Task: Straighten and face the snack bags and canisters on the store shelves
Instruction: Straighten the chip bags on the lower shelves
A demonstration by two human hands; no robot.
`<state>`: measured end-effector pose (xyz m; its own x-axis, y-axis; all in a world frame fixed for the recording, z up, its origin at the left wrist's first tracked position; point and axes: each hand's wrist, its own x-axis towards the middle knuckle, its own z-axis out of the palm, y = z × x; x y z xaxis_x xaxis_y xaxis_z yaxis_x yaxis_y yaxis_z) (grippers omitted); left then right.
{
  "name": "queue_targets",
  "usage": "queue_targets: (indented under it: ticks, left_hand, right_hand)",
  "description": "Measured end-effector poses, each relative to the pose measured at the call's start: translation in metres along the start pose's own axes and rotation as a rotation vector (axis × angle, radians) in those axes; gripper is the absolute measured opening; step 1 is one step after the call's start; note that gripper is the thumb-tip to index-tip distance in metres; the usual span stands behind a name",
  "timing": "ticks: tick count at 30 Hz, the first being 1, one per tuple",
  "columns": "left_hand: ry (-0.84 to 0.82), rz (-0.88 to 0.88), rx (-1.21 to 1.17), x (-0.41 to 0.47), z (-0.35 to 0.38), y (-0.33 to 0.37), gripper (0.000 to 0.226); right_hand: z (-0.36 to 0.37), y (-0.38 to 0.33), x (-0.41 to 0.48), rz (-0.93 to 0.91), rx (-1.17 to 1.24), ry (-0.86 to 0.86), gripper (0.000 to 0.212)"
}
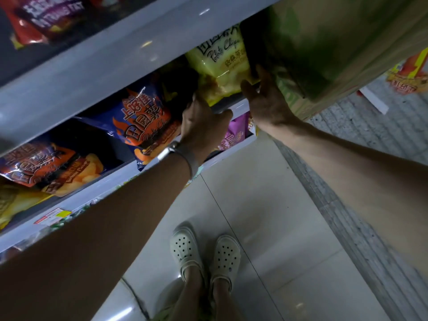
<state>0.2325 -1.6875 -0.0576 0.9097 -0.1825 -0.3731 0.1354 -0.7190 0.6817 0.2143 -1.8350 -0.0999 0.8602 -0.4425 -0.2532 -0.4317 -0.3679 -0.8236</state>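
A yellow potato chip bag (218,59) stands at the right end of a grey shelf (92,63). My left hand (203,126) grips its lower left corner, a watch on the wrist. My right hand (266,100) presses its lower right side, fingers wrapped behind the bag's edge. To the left lies a dark blue chip bag (143,117) with orange flames, tilted. Further left sits a red and blue bag (41,165) showing yellow chips.
A green cardboard box (324,54) stands right of the yellow bag. A purple bag (236,133) sits on the shelf below. Red bags (44,17) fill the shelf above. My feet in white clogs (203,253) stand on the tiled floor.
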Motion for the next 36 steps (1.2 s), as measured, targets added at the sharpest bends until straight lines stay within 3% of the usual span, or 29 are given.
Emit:
queue_targets:
  ticks: [5, 7, 9, 13, 17, 20, 30, 36]
  left_hand:
    - [-0.073, -0.041, -0.010, -0.047, -0.001, -0.041, 0.066]
    - [-0.073, -0.086, -0.025, -0.066, -0.006, -0.062, 0.057]
    - [-0.003, -0.149, -0.091, -0.083, -0.013, -0.082, 0.040]
    - [0.200, -0.188, -0.219, -0.100, -0.038, -0.110, 0.053]
    - [0.254, -0.137, -0.226, -0.086, -0.064, -0.125, 0.049]
    - [0.258, -0.108, -0.233, -0.074, -0.081, -0.131, 0.064]
    - [0.115, -0.232, -0.127, -0.071, -0.101, -0.127, 0.057]
    - [-0.064, -0.280, 0.139, -0.116, -0.113, -0.096, 0.066]
  right_hand:
    - [0.008, -0.005, -0.024, -0.004, -0.020, 0.029, 0.079]
    - [0.019, -0.012, -0.040, -0.039, -0.087, 0.033, 0.076]
    - [0.036, -0.022, -0.054, -0.062, -0.127, -0.011, 0.074]
    - [0.080, -0.039, -0.074, -0.105, -0.137, -0.228, 0.066]
    - [0.118, -0.050, -0.085, -0.131, -0.144, -0.215, 0.052]
    - [0.141, -0.052, -0.097, -0.118, -0.107, -0.178, 0.039]
    - [0.141, -0.059, -0.105, -0.130, -0.180, -0.217, 0.050]
    - [0.090, -0.085, -0.143, -0.128, -0.311, -0.369, 0.051]
